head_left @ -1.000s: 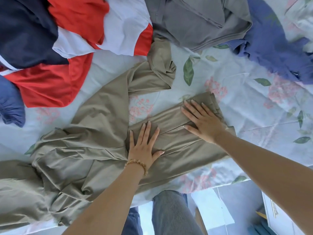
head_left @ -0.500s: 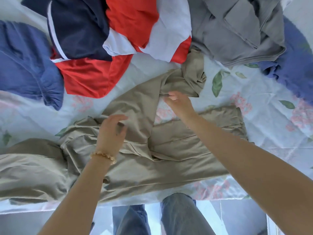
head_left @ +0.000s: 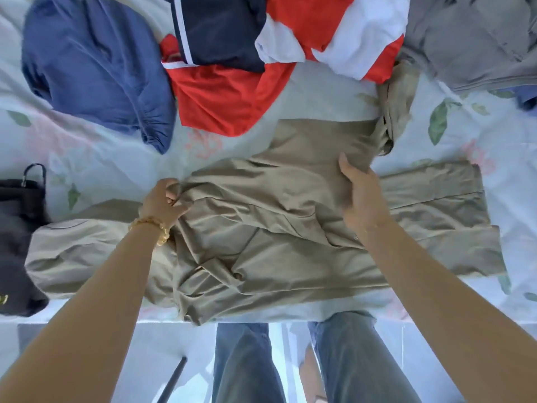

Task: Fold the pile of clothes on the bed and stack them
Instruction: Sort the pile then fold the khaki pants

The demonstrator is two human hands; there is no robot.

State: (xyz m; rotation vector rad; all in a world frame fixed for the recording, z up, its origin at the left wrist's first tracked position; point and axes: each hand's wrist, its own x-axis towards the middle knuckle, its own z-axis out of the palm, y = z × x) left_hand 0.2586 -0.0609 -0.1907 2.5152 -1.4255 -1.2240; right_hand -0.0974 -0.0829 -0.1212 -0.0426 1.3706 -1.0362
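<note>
Khaki trousers [head_left: 261, 228] lie spread across the near part of the bed, one leg running right, the other bunched toward the far right. My left hand [head_left: 164, 203] pinches a fold of the khaki cloth at its left side. My right hand [head_left: 360, 196] grips the cloth of the upper leg, fingers curled under its edge. Behind them lies the pile: a blue garment [head_left: 96, 68], a red, white and navy garment [head_left: 247, 68] and a grey garment [head_left: 476, 39].
The bed has a pale floral sheet [head_left: 453, 126]. A black bag [head_left: 20, 242] sits at the left edge. The bed's near edge runs just in front of my legs [head_left: 290, 365], with floor below.
Both hands left the flattened trouser leg, moved up and left, and took hold of the other leg's cloth, drawing it over the middle. The view shifted left, revealing the black bag.
</note>
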